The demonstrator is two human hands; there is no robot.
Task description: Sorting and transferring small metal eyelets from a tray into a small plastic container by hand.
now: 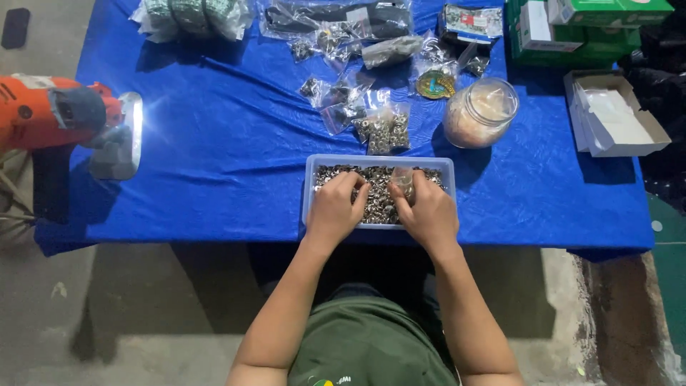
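We've got both hands in the clear plastic tray (309, 187) at frame centre, near the table's front edge. It's full of small metal fasteners (379, 200). Left hand (334, 211) is curled, fingers dug into the pile; can't tell if it's actually gripping any. Right hand (427, 212) is pinched shut on a small clear bag (402, 179), held just above the fasteners w/ its mouth toward the pile.

Risks as we judge them:
- Tray sits right at the edge of the blue tablecloth (214, 157). A push toward us while scooping could tip it off, and the cloth looks slick.
- Bag is floppy and only pinched, so pieces may miss its mouth and drop back or bounce out.
- Tiny parts slip btw fingers, so the count could go off.
- Filled bags (382, 131) lie just above the tray, and the glass jar (480, 113) at upper right is near enough for a stray elbow or wrist to knock it.
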